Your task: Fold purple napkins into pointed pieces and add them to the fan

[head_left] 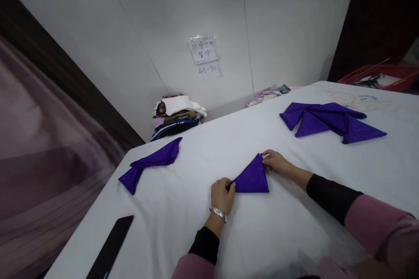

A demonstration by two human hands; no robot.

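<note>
A purple cloth napkin, folded into a triangle, lies on the white-covered table between my hands. At its left corner, my left hand pinches the fabric between thumb and fingers; a silver bracelet circles that wrist. My right hand holds the upper tip, where two layered points show. Off to the left lies another folded purple napkin, narrow in the middle with flared ends. Several more folded purple napkins overlap in a group at the far right.
The white tablecloth has soft wrinkles. A flat black strip lies at the front left. Folded clothes are stacked beyond the far edge, below a handwritten sign. A red basket with scissors stands at the back right.
</note>
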